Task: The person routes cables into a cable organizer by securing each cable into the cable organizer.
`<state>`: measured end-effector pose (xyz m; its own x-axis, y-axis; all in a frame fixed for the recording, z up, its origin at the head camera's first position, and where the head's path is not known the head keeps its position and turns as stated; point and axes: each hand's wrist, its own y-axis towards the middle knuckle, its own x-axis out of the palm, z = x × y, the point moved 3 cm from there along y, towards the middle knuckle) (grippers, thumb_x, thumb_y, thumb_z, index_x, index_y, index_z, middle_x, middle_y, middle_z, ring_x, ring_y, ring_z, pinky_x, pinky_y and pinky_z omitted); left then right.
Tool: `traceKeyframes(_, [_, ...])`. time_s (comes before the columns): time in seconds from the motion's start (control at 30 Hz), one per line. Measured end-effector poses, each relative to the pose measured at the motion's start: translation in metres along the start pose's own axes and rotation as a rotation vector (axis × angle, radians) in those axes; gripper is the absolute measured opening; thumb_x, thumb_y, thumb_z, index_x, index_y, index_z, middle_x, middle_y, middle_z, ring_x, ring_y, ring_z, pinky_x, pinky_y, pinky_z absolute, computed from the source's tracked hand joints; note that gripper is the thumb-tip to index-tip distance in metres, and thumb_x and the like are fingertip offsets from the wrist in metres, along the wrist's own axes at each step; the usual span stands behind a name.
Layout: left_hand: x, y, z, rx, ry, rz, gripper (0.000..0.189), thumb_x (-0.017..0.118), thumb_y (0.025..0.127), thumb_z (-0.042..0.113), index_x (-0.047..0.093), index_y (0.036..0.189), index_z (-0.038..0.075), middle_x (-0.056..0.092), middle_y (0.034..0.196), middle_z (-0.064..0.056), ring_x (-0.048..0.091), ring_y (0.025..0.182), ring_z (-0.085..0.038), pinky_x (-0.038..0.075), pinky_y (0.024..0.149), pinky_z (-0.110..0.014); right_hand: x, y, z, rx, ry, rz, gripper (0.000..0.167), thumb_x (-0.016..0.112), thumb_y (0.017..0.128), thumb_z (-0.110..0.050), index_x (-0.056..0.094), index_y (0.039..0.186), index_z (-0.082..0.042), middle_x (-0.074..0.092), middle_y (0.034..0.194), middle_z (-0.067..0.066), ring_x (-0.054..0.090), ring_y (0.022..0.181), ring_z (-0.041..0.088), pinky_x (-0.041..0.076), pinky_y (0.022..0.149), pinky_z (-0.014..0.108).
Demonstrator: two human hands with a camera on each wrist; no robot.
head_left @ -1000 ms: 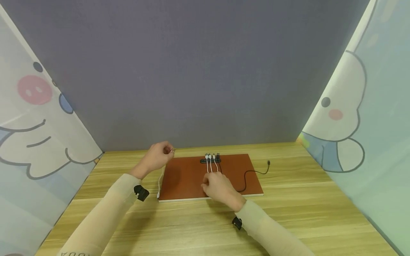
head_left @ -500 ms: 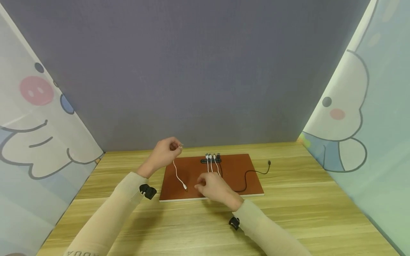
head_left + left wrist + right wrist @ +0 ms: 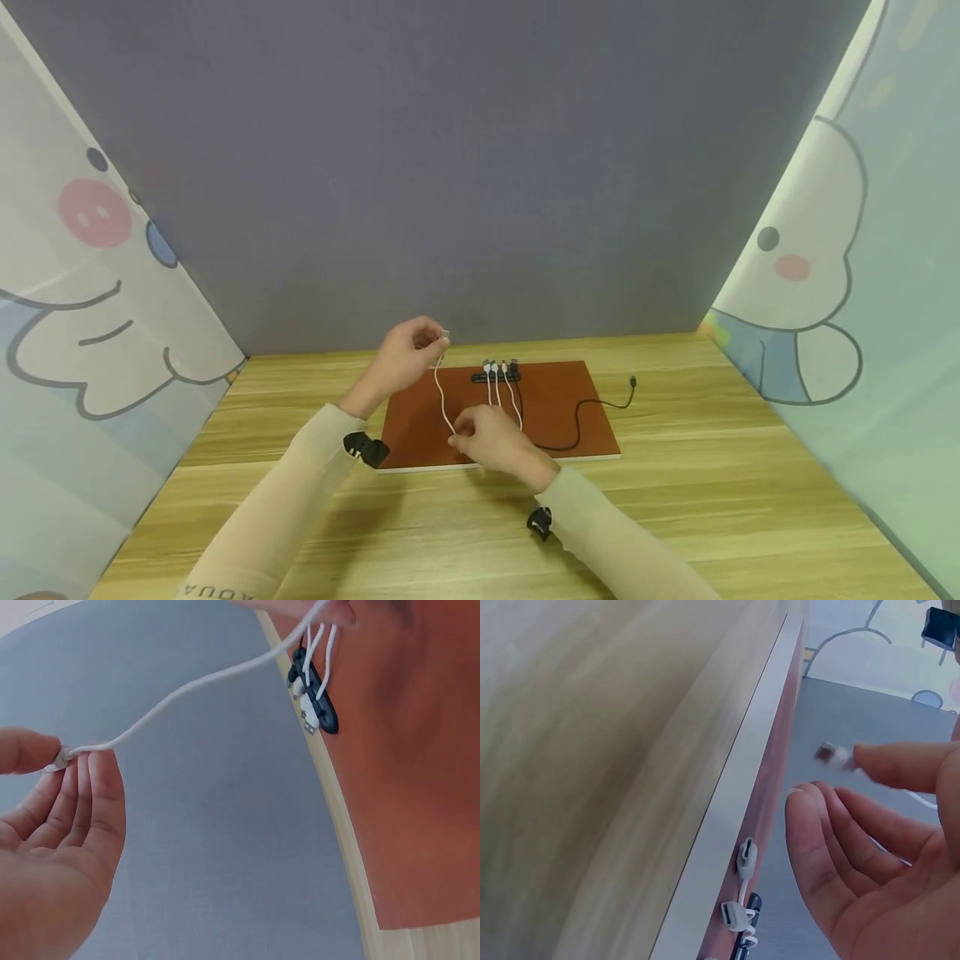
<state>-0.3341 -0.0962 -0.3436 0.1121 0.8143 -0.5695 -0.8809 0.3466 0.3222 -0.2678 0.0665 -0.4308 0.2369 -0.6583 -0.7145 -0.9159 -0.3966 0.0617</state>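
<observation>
My left hand [image 3: 405, 354] is raised over the board's far left part. Its thumb and fingers pinch one plug [image 3: 58, 759] of a white charging cable [image 3: 441, 396]. From there the cord hangs down toward my right hand [image 3: 495, 437], which is low over the board's front part. In the right wrist view the cable's small lower plug [image 3: 836, 755] shows at the right thumb's tip, with a gap between it and the curved fingers. A black cable holder [image 3: 326, 712] at the board's far edge bears several white cables and a black one.
The brown board [image 3: 555, 400] with a pale edge lies on a wooden table [image 3: 712, 467]. A black cable [image 3: 577, 417] curves across its right side onto the table. White plugs [image 3: 735, 916] appear past the board's edge in the right wrist view. A grey panel [image 3: 480, 208] stands behind.
My left hand has moved right and slightly up with the white cable, drawing its lower end from the board's left edge toward my right hand. The right hand has shifted a little left.
</observation>
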Motion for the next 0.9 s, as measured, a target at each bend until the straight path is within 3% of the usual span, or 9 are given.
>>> traceKeyframes(0.17, [0.002, 0.001, 0.002, 0.027, -0.048, -0.01, 0.017, 0.065, 0.102, 0.02, 0.066, 0.111, 0.005, 0.069, 0.096, -0.007, 0.067, 0.083, -0.019, 0.053, 0.074, -0.039, -0.001, 0.001, 0.004, -0.007, -0.025, 0.025, 0.005, 0.073, 0.094, -0.013, 0.073, 0.093, -0.008, 0.068, 0.08, -0.006, 0.059, 0.067, 0.007, 0.05, 0.062, 0.028])
traceKeyframes(0.27, [0.003, 0.003, 0.002, 0.027, -0.075, -0.014, 0.022, 0.064, 0.103, 0.02, 0.065, 0.114, 0.001, 0.069, 0.096, -0.009, 0.067, 0.082, -0.021, 0.052, 0.071, -0.038, -0.001, -0.001, 0.005, 0.003, -0.008, 0.025, 0.01, 0.073, 0.094, -0.013, 0.069, 0.085, -0.012, 0.066, 0.077, -0.008, 0.058, 0.063, 0.008, 0.048, 0.059, 0.028])
traceKeyframes(0.5, [0.005, 0.013, -0.005, -0.029, -0.134, 0.017, 0.018, 0.065, 0.101, 0.015, 0.063, 0.113, 0.002, 0.069, 0.102, -0.019, 0.068, 0.087, -0.031, 0.053, 0.071, -0.039, -0.005, -0.008, 0.005, 0.012, -0.086, 0.101, 0.009, 0.074, 0.094, -0.015, 0.071, 0.088, -0.01, 0.067, 0.074, -0.006, 0.053, 0.055, 0.006, 0.047, 0.057, 0.026])
traceKeyframes(0.67, [0.006, 0.02, -0.009, -0.047, -0.071, 0.004, 0.017, 0.065, 0.1, 0.013, 0.062, 0.113, 0.003, 0.068, 0.103, -0.011, 0.066, 0.094, -0.026, 0.053, 0.075, -0.041, -0.005, -0.012, 0.007, 0.007, -0.155, 0.145, 0.011, 0.073, 0.095, -0.014, 0.074, 0.087, -0.007, 0.062, 0.066, -0.006, 0.046, 0.048, 0.006, 0.042, 0.051, 0.024])
traceKeyframes(0.9, [0.008, 0.03, -0.014, -0.082, 0.003, -0.035, 0.015, 0.067, 0.098, 0.017, 0.064, 0.11, 0.008, 0.067, 0.105, -0.008, 0.065, 0.097, -0.025, 0.053, 0.083, -0.044, -0.007, -0.016, 0.005, 0.01, -0.24, 0.17, 0.033, 0.071, 0.095, -0.012, 0.058, 0.065, -0.015, 0.05, 0.055, -0.007, 0.039, 0.045, 0.007, 0.034, 0.045, 0.024])
